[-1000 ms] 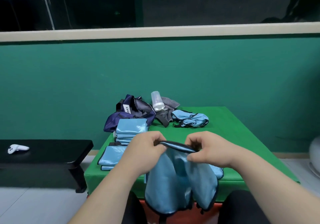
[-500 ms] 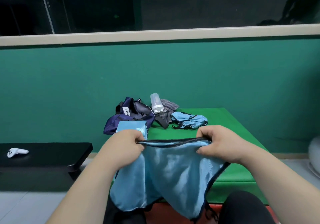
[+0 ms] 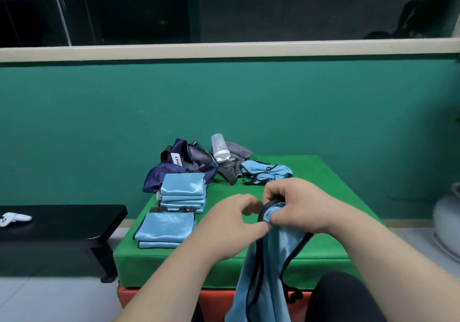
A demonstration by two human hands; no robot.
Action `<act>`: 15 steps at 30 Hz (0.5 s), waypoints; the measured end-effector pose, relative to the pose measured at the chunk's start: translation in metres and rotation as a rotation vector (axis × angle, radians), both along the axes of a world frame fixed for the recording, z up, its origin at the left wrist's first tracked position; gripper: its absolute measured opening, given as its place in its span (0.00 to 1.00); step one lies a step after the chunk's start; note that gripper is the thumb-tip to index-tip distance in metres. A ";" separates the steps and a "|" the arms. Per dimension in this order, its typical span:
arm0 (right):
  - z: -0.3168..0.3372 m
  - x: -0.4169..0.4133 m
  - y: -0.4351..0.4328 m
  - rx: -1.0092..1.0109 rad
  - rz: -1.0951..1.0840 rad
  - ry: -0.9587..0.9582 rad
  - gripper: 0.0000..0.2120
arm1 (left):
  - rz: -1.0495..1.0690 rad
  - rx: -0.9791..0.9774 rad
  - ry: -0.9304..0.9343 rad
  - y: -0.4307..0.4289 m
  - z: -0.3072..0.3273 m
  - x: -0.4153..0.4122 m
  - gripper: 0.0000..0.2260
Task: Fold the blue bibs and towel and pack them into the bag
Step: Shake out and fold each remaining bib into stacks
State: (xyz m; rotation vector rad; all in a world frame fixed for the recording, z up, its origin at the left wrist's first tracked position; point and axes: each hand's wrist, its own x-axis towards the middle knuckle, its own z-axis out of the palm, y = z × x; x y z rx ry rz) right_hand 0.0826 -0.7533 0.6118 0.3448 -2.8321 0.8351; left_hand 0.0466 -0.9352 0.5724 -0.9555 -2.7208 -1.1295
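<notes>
- Since half a second ago the hands have drawn together; the blue bib (image 3: 267, 267), then spread wide between them, now hangs bunched.
- The right hand (image 3: 296, 204) has its fingers (image 3: 278, 192) curled round the bib's black-trimmed top edge.
- The left hand (image 3: 231, 219) pinches the same bib just beside it.
- The bib hangs past the near edge of the green bench (image 3: 328, 197), apart from the folded stacks (image 3: 183, 189) and the navy bag (image 3: 185, 166).

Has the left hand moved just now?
Yes: the left hand has shifted right, clear of the folded stack, meeting the right hand on the bib.

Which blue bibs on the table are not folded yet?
The crumpled bibs beside the grey cloth; the tall stack and the low stack are folded flat.
</notes>
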 end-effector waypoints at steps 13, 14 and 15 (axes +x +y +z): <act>-0.003 0.007 0.019 -0.182 -0.021 -0.136 0.08 | 0.068 0.206 -0.047 -0.015 0.011 -0.010 0.06; -0.005 0.007 0.021 -0.195 -0.024 -0.137 0.07 | 0.073 0.201 -0.049 -0.020 0.012 -0.012 0.06; -0.007 0.007 0.023 -0.211 -0.023 -0.133 0.08 | 0.075 0.181 -0.049 -0.023 0.013 -0.013 0.06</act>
